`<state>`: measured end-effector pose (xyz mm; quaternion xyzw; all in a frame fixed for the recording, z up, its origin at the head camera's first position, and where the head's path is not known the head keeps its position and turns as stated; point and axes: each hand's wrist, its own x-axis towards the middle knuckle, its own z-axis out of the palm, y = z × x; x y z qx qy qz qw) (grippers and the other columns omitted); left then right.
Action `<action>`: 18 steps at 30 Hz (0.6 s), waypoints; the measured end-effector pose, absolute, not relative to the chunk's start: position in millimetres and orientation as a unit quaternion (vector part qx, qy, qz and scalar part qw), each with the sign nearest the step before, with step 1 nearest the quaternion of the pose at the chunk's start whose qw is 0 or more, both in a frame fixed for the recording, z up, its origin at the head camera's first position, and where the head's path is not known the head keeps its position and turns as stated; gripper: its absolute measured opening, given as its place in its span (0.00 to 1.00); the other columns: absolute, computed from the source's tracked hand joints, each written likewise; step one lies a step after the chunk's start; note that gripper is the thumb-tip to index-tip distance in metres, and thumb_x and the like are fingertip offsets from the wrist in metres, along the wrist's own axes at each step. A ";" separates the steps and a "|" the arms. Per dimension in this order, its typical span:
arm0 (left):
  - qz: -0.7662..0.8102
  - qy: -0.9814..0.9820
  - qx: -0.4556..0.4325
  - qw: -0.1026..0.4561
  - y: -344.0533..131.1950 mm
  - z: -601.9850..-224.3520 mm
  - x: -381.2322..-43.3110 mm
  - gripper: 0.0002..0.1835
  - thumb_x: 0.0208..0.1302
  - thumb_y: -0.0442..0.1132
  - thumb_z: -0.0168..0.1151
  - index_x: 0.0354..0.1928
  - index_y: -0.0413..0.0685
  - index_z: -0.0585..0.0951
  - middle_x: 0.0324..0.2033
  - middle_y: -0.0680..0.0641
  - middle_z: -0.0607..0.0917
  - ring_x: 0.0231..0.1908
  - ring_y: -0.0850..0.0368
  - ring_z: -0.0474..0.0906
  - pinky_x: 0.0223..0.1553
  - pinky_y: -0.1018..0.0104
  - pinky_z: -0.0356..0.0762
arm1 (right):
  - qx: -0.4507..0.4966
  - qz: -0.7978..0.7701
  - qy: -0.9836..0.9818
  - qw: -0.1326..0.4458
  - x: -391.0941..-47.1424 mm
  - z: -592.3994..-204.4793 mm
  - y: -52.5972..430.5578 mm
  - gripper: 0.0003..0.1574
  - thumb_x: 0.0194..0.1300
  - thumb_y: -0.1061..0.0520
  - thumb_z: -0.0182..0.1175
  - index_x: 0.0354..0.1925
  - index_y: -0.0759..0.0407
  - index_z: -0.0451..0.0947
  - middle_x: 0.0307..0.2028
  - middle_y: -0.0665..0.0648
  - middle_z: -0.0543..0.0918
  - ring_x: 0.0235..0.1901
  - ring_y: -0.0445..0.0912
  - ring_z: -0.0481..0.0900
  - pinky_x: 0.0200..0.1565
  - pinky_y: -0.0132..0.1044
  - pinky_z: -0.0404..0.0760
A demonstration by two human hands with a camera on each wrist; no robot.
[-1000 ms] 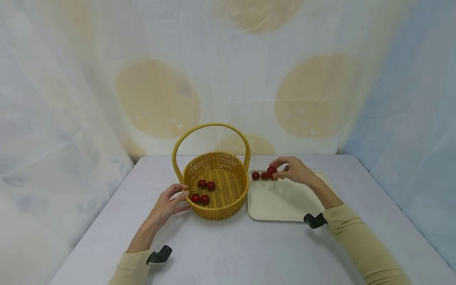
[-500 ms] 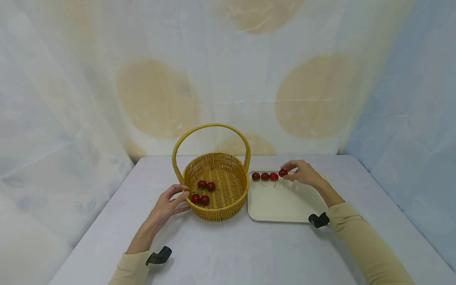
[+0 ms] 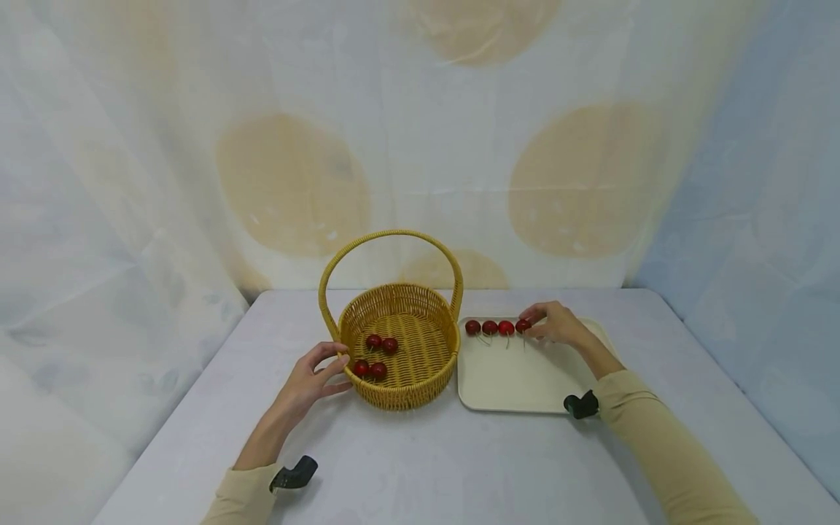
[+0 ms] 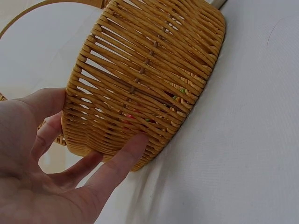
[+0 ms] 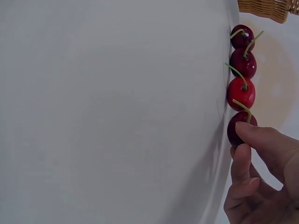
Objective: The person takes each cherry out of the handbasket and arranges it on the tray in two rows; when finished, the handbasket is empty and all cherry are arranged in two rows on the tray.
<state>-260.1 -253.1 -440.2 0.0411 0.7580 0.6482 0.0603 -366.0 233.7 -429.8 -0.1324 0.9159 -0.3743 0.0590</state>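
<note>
My left hand (image 3: 313, 377) holds the left rim of a yellow wicker basket (image 3: 400, 396). In the left wrist view, the thumb of that hand (image 4: 60, 172) lies at the rim and a fingertip touches the woven outer wall (image 4: 140, 79). Several dark red cherries lie inside the basket, among them a cherry (image 3: 390, 345). At the back edge of a cream tray (image 3: 518, 383), my right hand (image 3: 558, 325) pinches a dark cherry (image 5: 237, 128) with a green stem between thumb and finger. Beside it, in a row, sit a bright red cherry (image 5: 241, 94) and two darker ones (image 5: 243, 64).
The tall arched basket handle (image 3: 391, 233) rises above the basket, whose right side stands close to the tray's left edge. A white cloth covers the table (image 3: 426, 467), and a patterned curtain (image 3: 446, 146) hangs behind it.
My right hand has moved right along the tray's back edge and down, bringing its cherry to the right end of the row. The left hand stays at the basket rim.
</note>
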 end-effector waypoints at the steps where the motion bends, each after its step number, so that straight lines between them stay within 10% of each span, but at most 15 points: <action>1: 0.649 0.757 0.042 0.060 -253.1 -440.0 -260.0 0.28 0.68 0.48 0.62 0.62 0.40 0.68 0.64 0.42 0.66 0.60 0.43 0.74 0.53 0.44 0.82 | -0.130 -0.373 0.917 0.060 -366.5 -430.1 233.4 0.23 0.62 0.63 0.65 0.56 0.67 0.76 0.49 0.71 0.82 0.31 0.50 0.85 0.28 0.40 0.84; 18: 0.650 0.757 0.039 0.059 -253.7 -441.8 -261.5 0.27 0.67 0.49 0.62 0.61 0.42 0.70 0.63 0.42 0.67 0.58 0.45 0.76 0.52 0.45 0.83 | -0.119 -0.365 0.920 0.078 -366.7 -428.2 230.4 0.26 0.61 0.62 0.67 0.56 0.66 0.76 0.51 0.71 0.82 0.33 0.49 0.83 0.32 0.39 0.85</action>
